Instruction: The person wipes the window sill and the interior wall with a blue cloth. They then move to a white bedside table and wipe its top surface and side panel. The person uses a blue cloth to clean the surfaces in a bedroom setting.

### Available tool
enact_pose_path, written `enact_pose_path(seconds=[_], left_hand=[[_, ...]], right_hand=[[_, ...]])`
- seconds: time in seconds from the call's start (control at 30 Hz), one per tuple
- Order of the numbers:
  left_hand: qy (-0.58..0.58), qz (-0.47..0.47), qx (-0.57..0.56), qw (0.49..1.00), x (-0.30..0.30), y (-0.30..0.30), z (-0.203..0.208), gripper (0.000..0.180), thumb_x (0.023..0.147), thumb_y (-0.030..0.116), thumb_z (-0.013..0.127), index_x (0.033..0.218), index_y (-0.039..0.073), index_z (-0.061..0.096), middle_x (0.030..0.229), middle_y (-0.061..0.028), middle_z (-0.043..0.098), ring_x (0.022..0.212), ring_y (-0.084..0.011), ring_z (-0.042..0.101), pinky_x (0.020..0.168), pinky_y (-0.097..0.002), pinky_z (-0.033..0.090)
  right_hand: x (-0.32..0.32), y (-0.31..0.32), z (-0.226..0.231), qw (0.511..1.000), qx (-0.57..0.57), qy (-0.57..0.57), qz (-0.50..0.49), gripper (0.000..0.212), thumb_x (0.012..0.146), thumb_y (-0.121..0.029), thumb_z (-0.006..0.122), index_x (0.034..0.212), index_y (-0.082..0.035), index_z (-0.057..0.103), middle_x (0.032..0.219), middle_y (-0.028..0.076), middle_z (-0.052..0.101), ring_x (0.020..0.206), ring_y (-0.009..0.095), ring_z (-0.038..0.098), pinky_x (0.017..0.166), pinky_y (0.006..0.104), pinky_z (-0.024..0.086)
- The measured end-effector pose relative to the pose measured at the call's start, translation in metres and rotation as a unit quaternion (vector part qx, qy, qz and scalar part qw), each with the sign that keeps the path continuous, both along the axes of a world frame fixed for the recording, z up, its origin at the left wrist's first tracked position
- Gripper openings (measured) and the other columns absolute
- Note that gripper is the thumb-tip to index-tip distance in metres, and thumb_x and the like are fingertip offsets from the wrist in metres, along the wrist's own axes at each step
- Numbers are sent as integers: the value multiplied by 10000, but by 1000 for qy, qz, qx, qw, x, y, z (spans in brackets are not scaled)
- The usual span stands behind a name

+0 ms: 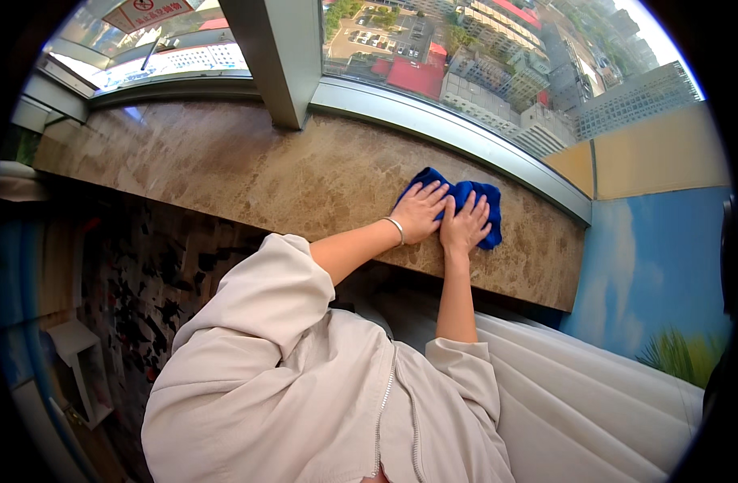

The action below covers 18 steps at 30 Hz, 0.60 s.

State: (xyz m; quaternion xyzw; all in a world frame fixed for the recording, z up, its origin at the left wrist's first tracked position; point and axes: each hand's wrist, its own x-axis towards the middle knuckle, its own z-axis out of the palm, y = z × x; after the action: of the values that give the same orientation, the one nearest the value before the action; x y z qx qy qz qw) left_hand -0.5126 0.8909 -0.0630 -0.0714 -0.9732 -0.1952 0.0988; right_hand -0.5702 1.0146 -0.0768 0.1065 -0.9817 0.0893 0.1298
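A blue cloth [493,195] lies bunched on the brown marble windowsill [224,161], toward its right end. My left hand [420,214], with a silver bracelet at the wrist, rests flat on the cloth's left part, fingers stretched out. Beside it, my right hand [465,226] lies on the right part with its fingers spread. Both palms press down from above, and neither hand is closed round the fabric. Some of the cloth is hidden beneath them.
A metal window frame [457,137] borders the sill's far side, with a thick post [276,64] at centre left. At the right stands a wall with a sky picture [626,258]. A pale curtain [578,386] hangs at the lower right, and a white shelf unit [83,362] stands lower left.
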Motion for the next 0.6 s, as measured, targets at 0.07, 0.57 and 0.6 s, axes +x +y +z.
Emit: enact_pose_path(seconds=[0.07, 0.57, 0.6], left_hand=[[-4, 35, -21, 999, 24, -24, 1, 550, 870, 349, 481, 1347, 89, 398, 1459, -92, 299, 1349, -249, 256, 1082, -445, 210], [2, 134, -22, 991, 175, -104, 11, 526, 877, 356, 490, 1326, 88, 431, 1448, -87, 317, 1339, -249, 277, 1071, -454, 231], [14, 142, -17, 990, 177, -105, 11, 516, 871, 349, 490, 1314, 87, 452, 1439, -93, 334, 1338, -248, 280, 1077, -443, 222]], right_hand=[[18, -32, 6, 999, -8, -18, 32, 643, 886, -543, 390, 1342, -90, 415, 1429, 159, 324, 1329, 299, 272, 1021, 553, 223], [144, -121, 15, 979, -60, 7, 197, 554, 877, -470, 442, 1305, -121, 481, 1408, 120, 370, 1302, 284, 314, 1018, 528, 241], [146, -124, 15, 977, -63, 7, 203, 548, 876, -463, 445, 1305, -124, 482, 1407, 114, 375, 1300, 280, 318, 1019, 525, 241]])
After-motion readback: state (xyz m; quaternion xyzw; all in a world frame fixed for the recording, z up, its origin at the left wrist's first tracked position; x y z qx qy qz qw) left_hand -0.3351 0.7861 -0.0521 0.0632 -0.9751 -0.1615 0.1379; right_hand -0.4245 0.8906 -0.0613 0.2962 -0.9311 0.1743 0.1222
